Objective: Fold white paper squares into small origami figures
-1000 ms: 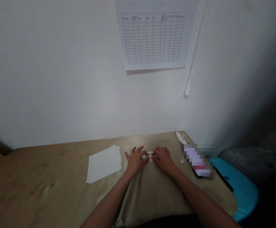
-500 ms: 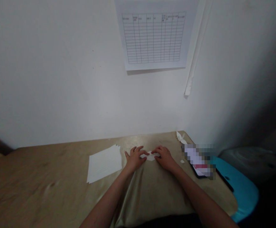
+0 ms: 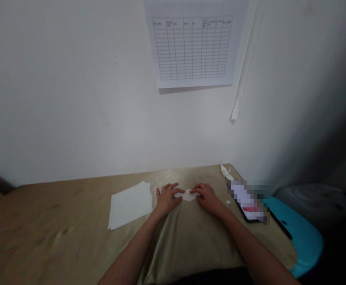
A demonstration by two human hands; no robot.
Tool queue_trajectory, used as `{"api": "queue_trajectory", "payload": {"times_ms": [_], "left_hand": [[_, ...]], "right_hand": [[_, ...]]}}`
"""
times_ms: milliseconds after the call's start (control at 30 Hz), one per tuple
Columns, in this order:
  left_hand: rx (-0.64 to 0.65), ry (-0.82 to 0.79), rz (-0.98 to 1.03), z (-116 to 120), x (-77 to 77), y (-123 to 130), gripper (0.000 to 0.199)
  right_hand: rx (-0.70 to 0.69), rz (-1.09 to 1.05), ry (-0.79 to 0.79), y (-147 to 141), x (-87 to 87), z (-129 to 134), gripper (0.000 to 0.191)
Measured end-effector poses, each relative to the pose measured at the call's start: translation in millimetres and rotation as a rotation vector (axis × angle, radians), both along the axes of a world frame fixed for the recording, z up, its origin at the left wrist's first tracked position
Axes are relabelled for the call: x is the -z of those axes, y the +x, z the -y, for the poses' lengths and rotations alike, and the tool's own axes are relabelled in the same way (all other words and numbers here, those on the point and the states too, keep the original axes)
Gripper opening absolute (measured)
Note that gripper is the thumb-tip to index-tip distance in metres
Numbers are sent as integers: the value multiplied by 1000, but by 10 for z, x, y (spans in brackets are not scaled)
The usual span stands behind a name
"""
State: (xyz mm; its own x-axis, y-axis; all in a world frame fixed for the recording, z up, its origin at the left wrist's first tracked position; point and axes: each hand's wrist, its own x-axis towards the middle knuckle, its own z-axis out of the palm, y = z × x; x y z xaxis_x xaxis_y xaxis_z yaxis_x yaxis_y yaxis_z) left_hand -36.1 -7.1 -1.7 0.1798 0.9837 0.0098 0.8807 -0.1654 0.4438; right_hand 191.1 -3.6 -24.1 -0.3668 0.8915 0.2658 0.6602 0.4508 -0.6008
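A small folded piece of white paper (image 3: 188,196) lies flat on the brown table, between my two hands. My left hand (image 3: 168,197) holds its left edge with thumb and index finger, while the other fingers are spread over the tabletop. On the right edge, my right hand (image 3: 206,196) grips the paper with its index finger above and thumb below. The fingertips partly cover both ends of the paper. A stack of white paper sheets (image 3: 130,206) lies left of my left hand.
A phone (image 3: 248,202), its screen blurred out, lies at the table's right side. Behind it are a crumpled folded paper piece (image 3: 226,172) and a small white scrap (image 3: 228,202). A turquoise chair (image 3: 303,233) stands at the right edge. A printed table sheet (image 3: 193,49) hangs on the wall.
My fingers have drawn slightly apart along the folded paper, so a little more of its middle shows. Both hands stay in nearly the same place.
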Motion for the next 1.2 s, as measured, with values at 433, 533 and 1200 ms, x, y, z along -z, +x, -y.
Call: {"api": "queue_trajectory", "payload": {"times_ms": [433, 533, 1200], "left_hand": [[-30, 55, 15, 4, 35, 46, 35], [-29, 66, 25, 8, 38, 53, 34], [99, 235, 96, 40, 44, 117, 36]], "right_hand": [[1, -29, 21, 20, -53, 37, 40], [6, -46, 22, 28, -36, 15, 34], [76, -127, 54, 5, -30, -1, 11]]}}
